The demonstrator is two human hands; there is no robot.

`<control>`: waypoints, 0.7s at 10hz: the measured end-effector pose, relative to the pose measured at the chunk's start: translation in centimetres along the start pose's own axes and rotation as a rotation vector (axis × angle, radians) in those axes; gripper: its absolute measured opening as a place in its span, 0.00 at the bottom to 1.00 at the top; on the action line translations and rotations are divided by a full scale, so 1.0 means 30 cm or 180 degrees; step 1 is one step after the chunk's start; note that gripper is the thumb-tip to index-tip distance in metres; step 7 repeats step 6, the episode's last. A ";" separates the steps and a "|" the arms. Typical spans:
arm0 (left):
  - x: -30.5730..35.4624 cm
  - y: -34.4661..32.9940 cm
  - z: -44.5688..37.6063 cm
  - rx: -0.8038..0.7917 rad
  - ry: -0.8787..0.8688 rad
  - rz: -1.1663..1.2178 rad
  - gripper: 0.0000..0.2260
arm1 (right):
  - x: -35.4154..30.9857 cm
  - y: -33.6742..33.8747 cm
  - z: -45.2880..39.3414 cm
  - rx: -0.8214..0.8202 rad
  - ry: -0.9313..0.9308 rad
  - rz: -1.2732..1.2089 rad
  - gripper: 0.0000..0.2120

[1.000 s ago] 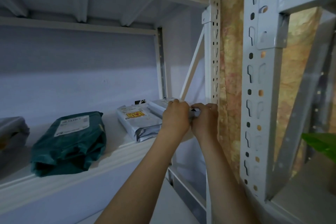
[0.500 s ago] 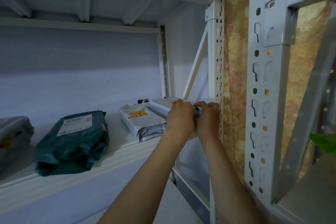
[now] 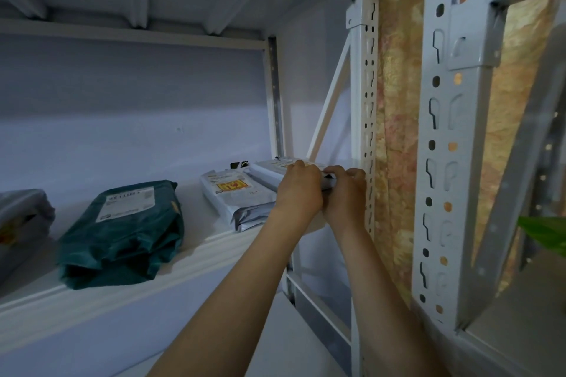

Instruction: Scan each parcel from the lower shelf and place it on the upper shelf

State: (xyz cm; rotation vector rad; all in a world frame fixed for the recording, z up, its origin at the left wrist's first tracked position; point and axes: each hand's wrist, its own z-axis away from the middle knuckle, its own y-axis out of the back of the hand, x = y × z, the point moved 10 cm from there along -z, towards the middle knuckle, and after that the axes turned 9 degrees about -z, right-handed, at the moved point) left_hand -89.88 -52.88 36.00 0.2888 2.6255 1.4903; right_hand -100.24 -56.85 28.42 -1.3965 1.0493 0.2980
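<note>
Parcel in a pale grey plastic mailer with a white label point(image 3: 275, 167) lies at the right end of the white metal upper shelf point(image 3: 171, 263), close to the perforated white upright post point(image 3: 367, 119). Both hands grip its near edge: the left hand point(image 3: 301, 190) curls over the top, the right hand point(image 3: 346, 193) pinches the corner just beside it. The step in hand looks like the placing. Next, the hands would need to let go and reach down for another parcel to scan. The mailer is flat, soft and creased, overlapping a second grey mailer with a yellow and red sticker point(image 3: 235, 196). Further left rests a dark green plastic parcel point(image 3: 125, 232).
</note>
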 end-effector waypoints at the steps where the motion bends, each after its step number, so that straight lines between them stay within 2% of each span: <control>1: -0.005 0.000 0.002 -0.0054 0.0009 -0.0001 0.12 | -0.050 0.001 0.013 -0.0032 0.0422 0.0854 0.09; 2: -0.004 0.008 0.011 -0.0019 0.0063 0.0033 0.13 | -0.091 -0.040 0.028 -0.0323 0.1216 0.2528 0.15; 4: -0.038 0.115 0.027 0.0574 0.0278 0.0275 0.14 | -0.201 -0.063 0.069 -0.0043 0.1679 0.2980 0.24; 5: -0.066 0.164 0.058 0.0856 0.0336 0.0485 0.11 | -0.239 -0.110 0.123 -0.0236 0.1961 0.2943 0.25; 7: -0.099 0.182 0.083 0.0973 0.0446 0.0608 0.09 | -0.233 -0.142 0.127 -0.0353 0.1822 0.2966 0.24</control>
